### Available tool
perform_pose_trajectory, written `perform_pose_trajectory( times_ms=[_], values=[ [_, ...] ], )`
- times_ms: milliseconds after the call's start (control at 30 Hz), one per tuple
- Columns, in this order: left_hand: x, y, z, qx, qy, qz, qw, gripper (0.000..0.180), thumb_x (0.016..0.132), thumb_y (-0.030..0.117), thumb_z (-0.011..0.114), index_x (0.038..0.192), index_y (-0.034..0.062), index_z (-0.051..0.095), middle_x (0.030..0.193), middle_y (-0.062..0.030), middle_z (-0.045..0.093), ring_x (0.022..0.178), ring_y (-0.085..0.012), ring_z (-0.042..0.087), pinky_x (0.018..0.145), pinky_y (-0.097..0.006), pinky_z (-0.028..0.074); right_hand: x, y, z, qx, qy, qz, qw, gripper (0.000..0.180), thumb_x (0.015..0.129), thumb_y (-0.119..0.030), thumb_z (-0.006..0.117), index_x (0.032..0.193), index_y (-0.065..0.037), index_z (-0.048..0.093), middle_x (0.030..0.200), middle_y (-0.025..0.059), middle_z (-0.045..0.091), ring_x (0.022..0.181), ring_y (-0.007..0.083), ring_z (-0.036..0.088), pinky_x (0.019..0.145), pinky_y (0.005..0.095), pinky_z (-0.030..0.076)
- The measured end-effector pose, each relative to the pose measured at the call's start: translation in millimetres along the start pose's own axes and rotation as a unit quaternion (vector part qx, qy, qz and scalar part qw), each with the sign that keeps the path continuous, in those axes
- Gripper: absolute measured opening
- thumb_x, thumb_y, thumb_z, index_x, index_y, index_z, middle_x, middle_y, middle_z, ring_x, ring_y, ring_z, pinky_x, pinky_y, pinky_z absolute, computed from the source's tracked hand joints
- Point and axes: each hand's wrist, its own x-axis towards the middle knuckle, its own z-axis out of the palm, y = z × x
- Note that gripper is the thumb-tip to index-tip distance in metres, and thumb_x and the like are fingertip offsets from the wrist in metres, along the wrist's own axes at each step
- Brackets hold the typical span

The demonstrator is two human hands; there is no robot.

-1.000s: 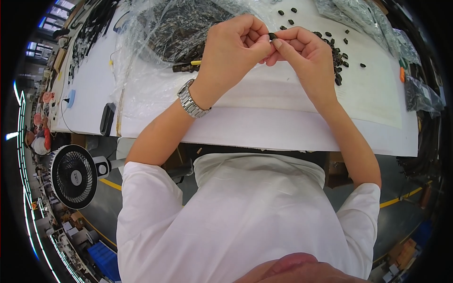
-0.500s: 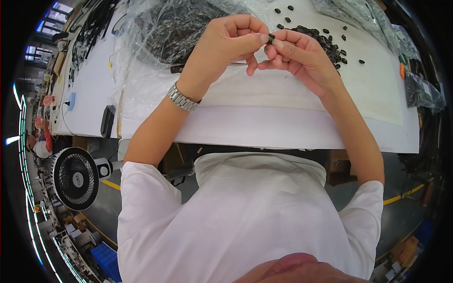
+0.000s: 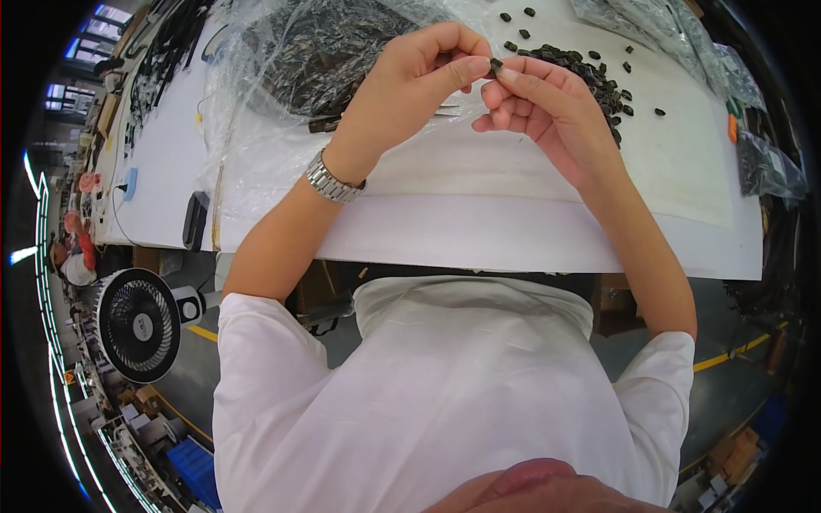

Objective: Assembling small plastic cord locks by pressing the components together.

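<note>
A small black plastic piece (image 3: 495, 66) is pinched between the fingertips of both hands, above the far part of the white table. My left hand (image 3: 428, 81) comes from the left with thumb and index finger closed on the piece and the other fingers curled. From the other side my right hand (image 3: 552, 103) grips it between thumb and index finger, its remaining fingers loosely bent. Just behind the right hand lies a pile of similar black pieces (image 3: 603, 90). Two thin metal points (image 3: 447, 110) show beside my left hand; their other end is hidden.
A clear plastic bag (image 3: 312, 64) full of dark parts lies left of my hands. Black strips (image 3: 171, 60) are heaped at the far left. More clear bags (image 3: 650, 34) lie at the far right. A fan (image 3: 138, 325) stands left of the table (image 3: 479, 231).
The lower fingers of my left hand have curled in, uncovering the thin metal points. The piece has turned slightly and shifted a little to the right between the fingertips.
</note>
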Motion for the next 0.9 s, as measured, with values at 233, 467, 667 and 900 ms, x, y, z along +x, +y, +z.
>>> perform_pose_trajectory(
  times_ms=[233, 467, 667, 900],
  values=[
    [0.2, 3.0, 5.6, 0.12, 0.047, 0.058, 0.99, 0.015, 0.096, 0.012, 0.075, 0.107, 0.0018, 0.073, 0.092, -0.0025, 0.07, 0.081, -0.01, 0.063, 0.075, -0.026, 0.053, -1.9, 0.1, 0.8, 0.059, 0.026, 0.02, 0.998, 0.02, 0.108, -0.018, 0.059, 0.106, -0.001, 0.069, 0.092, 0.0069, 0.075, 0.076, 0.0132, 0.072, 0.091, 0.0408, 0.064],
    [-2.4, 9.3, 3.5, 0.121, 0.003, -0.015, 0.993, 0.014, 0.099, 0.005, 0.071, 0.112, -0.0005, 0.071, 0.095, 0.0019, 0.066, 0.089, -0.0041, 0.063, 0.085, -0.022, 0.055, -6.4, -1.3, 13.6, -0.14, 0.11, -0.001, 0.984, 0.022, 0.106, -0.021, 0.061, 0.107, -0.001, 0.071, 0.092, 0.0073, 0.075, 0.075, 0.013, 0.072, 0.084, 0.0335, 0.064],
    [-2.4, 8.5, 5.4, 0.179, -0.009, -0.002, 0.984, 0.016, 0.096, 0.004, 0.071, 0.111, -0.0008, 0.071, 0.094, 0.0025, 0.064, 0.087, -0.0039, 0.061, 0.081, -0.022, 0.054, -5.6, -0.6, 5.4, -0.06, 0.089, 0.042, 0.993, 0.024, 0.105, -0.02, 0.06, 0.105, 0.001, 0.072, 0.091, 0.0072, 0.076, 0.073, 0.0119, 0.071, 0.081, 0.0324, 0.063],
    [-0.8, 12.2, 1.2, 0.131, -0.034, -0.038, 0.99, 0.02, 0.097, 0.006, 0.073, 0.115, -0.0009, 0.071, 0.097, 0.0005, 0.069, 0.09, -0.0058, 0.066, 0.081, -0.022, 0.056, -5.3, -2.9, 3.3, -0.005, 0.087, 0.058, 0.994, 0.025, 0.105, -0.021, 0.058, 0.103, 0.0, 0.072, 0.088, 0.0049, 0.075, 0.072, 0.0107, 0.07, 0.081, 0.0335, 0.064]
  ],
)
